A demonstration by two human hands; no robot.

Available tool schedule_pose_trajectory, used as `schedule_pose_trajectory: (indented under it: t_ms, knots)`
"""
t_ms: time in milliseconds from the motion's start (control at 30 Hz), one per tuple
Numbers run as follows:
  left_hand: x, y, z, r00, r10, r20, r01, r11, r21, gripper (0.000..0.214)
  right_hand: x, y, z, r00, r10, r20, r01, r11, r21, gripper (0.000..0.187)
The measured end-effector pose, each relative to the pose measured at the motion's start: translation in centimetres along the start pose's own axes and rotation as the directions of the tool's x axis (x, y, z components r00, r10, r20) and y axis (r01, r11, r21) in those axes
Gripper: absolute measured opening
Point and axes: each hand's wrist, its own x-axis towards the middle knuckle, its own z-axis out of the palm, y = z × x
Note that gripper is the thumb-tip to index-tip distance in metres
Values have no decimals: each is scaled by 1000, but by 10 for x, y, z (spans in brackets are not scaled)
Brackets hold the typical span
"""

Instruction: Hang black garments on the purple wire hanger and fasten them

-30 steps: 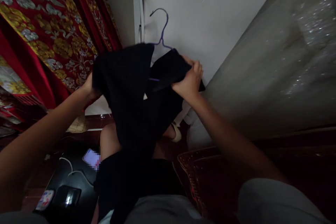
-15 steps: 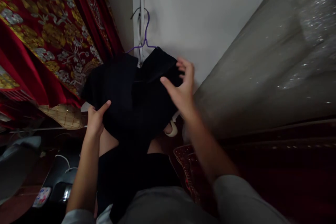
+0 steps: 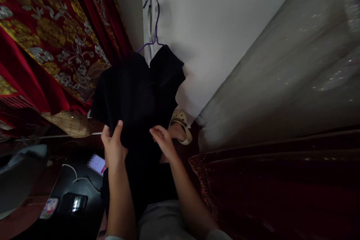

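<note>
A black garment [image 3: 126, 90] hangs from a purple hanger [image 3: 156, 26], with its open neckline just below the hanger. My left hand [image 3: 114, 143] grips the lower left part of the garment, thumb on top and fingers behind the cloth. Lower on the right, my right hand [image 3: 163, 141] is closed in a pinch at the dark cloth. The folds there are too dark to show exactly what part is pinched.
Red embroidered cloth [image 3: 53, 37] hangs on the left. A sparkling pale fabric [image 3: 253, 93] and a dark red fabric [image 3: 267, 191] fill the right. A foot in a beige clog [image 3: 184, 135] is below. Phones, one a lit phone [image 3: 98, 164], lie on a black surface [image 3: 84, 180].
My right hand has left the garment's upper right side, moved down and left, and closed. My left hand has shifted slightly right and down. The garment's right side now hangs narrower, uncovering the clog.
</note>
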Motion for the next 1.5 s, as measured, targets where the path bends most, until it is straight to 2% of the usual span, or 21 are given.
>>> schedule_pose_trajectory:
  t_ms: [167,300,367,400,433,467,533,567,600,633,700,733,767,833,867,1033,1300,1500]
  knots:
    - [-27,8,8,999,-29,27,27,998,57,41,11,-43,7,982,-184,-46,185,983,18,35]
    - [-39,15,10,998,-53,46,48,993,103,41,9,-51,18,975,-206,-88,214,972,95,25]
    - [-40,19,9,1000,20,22,-23,989,144,37,3,-51,18,971,-196,-139,214,969,126,20]
    - [-40,21,8,995,103,-8,-100,981,166,34,-1,-51,17,969,-192,-158,214,967,137,17]
    - [-38,23,7,976,213,-52,-200,961,193,31,-4,-52,15,967,-190,-171,215,966,145,15]
    - [-37,26,5,936,336,-106,-305,924,229,31,-7,-54,12,965,-191,-182,219,965,148,14]
    - [-32,29,0,828,526,-194,-460,835,302,35,-12,-60,6,962,-195,-191,222,967,128,16]
    - [-30,29,-3,797,567,-209,-491,809,323,35,-15,-64,4,962,-198,-189,221,969,107,17]
    - [-28,28,-5,800,568,-192,-494,806,325,33,-18,-68,2,962,-203,-184,221,972,83,18]
    - [-27,27,-7,837,531,-133,-474,825,307,30,-21,-72,1,963,-209,-171,222,973,61,18]
    - [-28,22,-8,925,363,116,-381,885,267,23,-27,-79,2,966,-224,-130,230,973,33,18]
    - [-31,19,-8,928,258,267,-330,904,271,20,-30,-82,4,966,-232,-110,237,971,28,18]
    - [-33,17,-6,902,164,399,-293,912,288,16,-32,-84,5,967,-239,-90,242,970,29,18]
    - [-40,12,-1,837,48,545,-262,910,322,12,-37,-86,7,967,-247,-59,250,967,44,18]
    - [-44,11,2,825,29,564,-257,908,330,12,-38,-87,8,968,-247,-45,250,967,54,18]
    - [-50,4,8,833,26,553,-246,912,328,11,-38,-85,6,972,-234,-9,234,970,71,19]
    - [-50,-3,11,839,19,543,-219,927,305,12,-36,-82,7,976,-218,-23,219,969,117,22]
    - [-50,-3,13,830,12,558,-220,926,308,12,-37,-89,9,985,-170,-34,173,957,231,24]
